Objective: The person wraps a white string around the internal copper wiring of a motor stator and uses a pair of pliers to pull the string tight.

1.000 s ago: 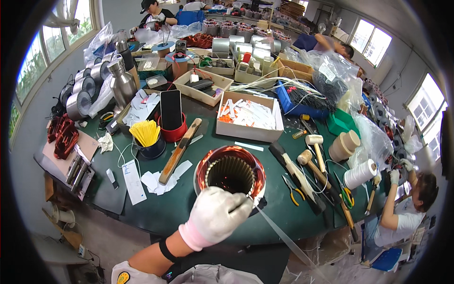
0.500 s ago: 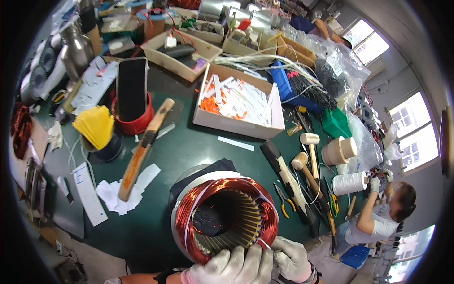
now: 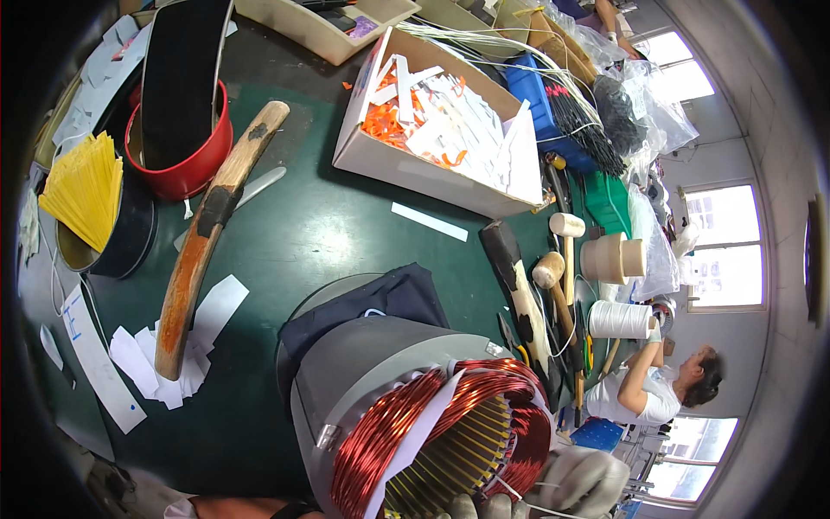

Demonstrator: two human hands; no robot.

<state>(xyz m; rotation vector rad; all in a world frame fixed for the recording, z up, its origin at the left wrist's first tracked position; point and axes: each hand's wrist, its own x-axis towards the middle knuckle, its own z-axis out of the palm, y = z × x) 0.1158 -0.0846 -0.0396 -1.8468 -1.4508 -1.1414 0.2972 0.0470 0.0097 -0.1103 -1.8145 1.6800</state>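
Observation:
A motor stator (image 3: 372, 372) in a grey housing lies tilted at the lower middle, its opening facing me. Red-brown copper windings (image 3: 389, 432) ring its bore, with a white insulation strip (image 3: 419, 428) standing up among them. At the bottom edge, the gloved fingertips of my left hand (image 3: 484, 507) curl over the stator's near rim; the rest of that hand is cut off. My gloved right hand (image 3: 588, 480) is closed beside the windings' right side. A thin white cord (image 3: 512, 490) runs from the windings toward it; the fingertips are partly hidden.
A dark cloth (image 3: 372, 303) lies behind the stator. Left are a wooden stick (image 3: 212, 225), white paper pieces (image 3: 143, 368) and a red pot (image 3: 194, 169). A box of strips (image 3: 432, 156) stands behind; mallets (image 3: 553, 270) and a cord spool (image 3: 621, 320) lie right. A co-worker (image 3: 648, 389) sits beyond.
The stator now appears larger and lower right, with more of its grey housing side showing. Both hands have shifted toward the lower right, and less of my left hand shows.

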